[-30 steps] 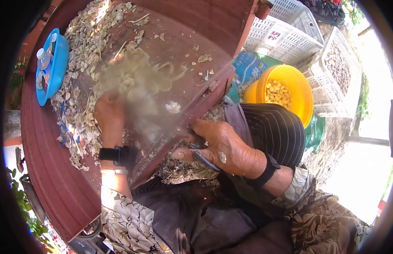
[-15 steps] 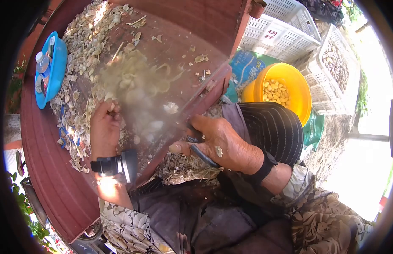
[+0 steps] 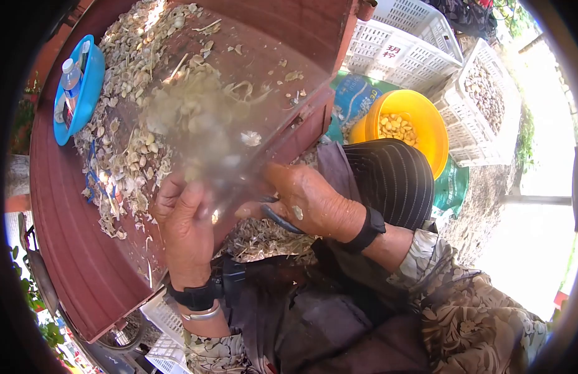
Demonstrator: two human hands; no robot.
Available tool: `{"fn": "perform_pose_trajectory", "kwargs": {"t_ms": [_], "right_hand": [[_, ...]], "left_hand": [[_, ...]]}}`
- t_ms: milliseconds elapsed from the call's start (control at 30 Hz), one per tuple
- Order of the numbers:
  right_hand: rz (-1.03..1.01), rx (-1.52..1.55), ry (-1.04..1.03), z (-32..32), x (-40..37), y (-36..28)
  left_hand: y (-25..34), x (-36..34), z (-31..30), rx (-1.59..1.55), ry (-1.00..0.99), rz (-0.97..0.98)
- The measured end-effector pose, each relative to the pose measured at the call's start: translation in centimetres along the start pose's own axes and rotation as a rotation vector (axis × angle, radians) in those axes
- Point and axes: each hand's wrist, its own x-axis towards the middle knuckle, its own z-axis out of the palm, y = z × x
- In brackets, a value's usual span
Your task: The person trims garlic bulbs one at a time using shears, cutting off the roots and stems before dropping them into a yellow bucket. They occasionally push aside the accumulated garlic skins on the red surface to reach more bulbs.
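My left hand (image 3: 186, 215) is closed in a pinch beside the tray's near edge; a small pale bit shows at the fingertips, too smeared to name. Close by on the right, my right hand (image 3: 307, 199) is wrapped round a hand tool with dark curved handles (image 3: 281, 219); its working end is lost in the blur. Loose pale seeds and husks (image 3: 139, 153) are heaped along the left of a dark red metal tray (image 3: 71, 249). A hazy smudge covers the middle of the view, hiding part of the tray and the fingertips.
A blue basin (image 3: 93, 81) with a bottle (image 3: 71, 78) stands at the far left. On the right are a yellow bucket (image 3: 435, 134) holding yellow kernels, a white crate (image 3: 401, 50) and another crate (image 3: 457, 118) of brownish nuts. Husk litter (image 3: 264, 240) lies below my hands.
My left hand has moved from the heap toward my body and closer to my right hand, its wrist turning. The right hand keeps its hold on the tool. The view has shifted slightly.
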Motion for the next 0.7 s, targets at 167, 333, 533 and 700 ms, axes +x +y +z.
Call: {"fn": "perform_pose_trajectory", "kwargs": {"t_ms": [167,333,533,700], "right_hand": [[-0.069,-0.097,0.118,-0.2,-0.2,-1.2],[-0.11,0.004,0.033,0.8,-0.1,0.4],[-0.178,0.249,-0.01,1.2,-0.1,0.3],[-0.02,0.292,0.069,1.8,0.4,-0.3]], "left_hand": [[-0.1,-0.3,-0.1,-0.033,0.05,0.022],[-0.4,-0.4,-0.7,-0.053,-0.023,0.032],[-0.6,-0.3,-1.5,-0.099,-0.03,-0.035],[-0.5,-0.9,-1.0,-0.305,0.033,-0.124]]}}
